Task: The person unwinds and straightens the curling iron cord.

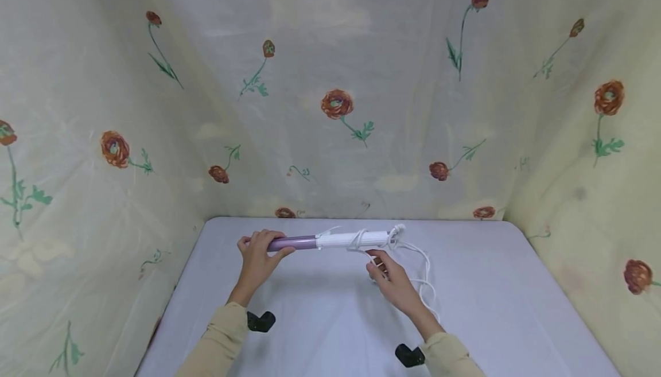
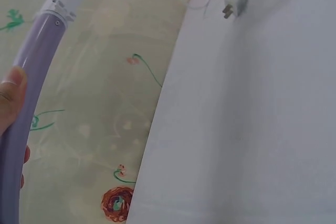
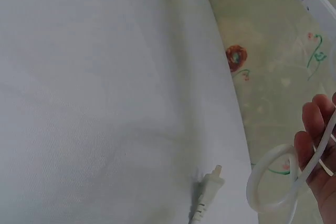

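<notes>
A curling iron with a purple barrel and a white handle is held level above the table. My left hand grips the barrel near its left end, with the thumb along the near side. White cord winds loosely around the handle and bunches at its right end. Below the handle, my right hand holds a length of the cord between curled fingers, and a loop sticks out beside them. The cord's two-pin plug hangs low over the table; in the right wrist view the plug points upward.
A white-covered table lies beneath both hands. Flower-printed curtains rise behind it and along both sides. Slack cord trails to the right of my right hand. Black wrist devices sit at both sleeves.
</notes>
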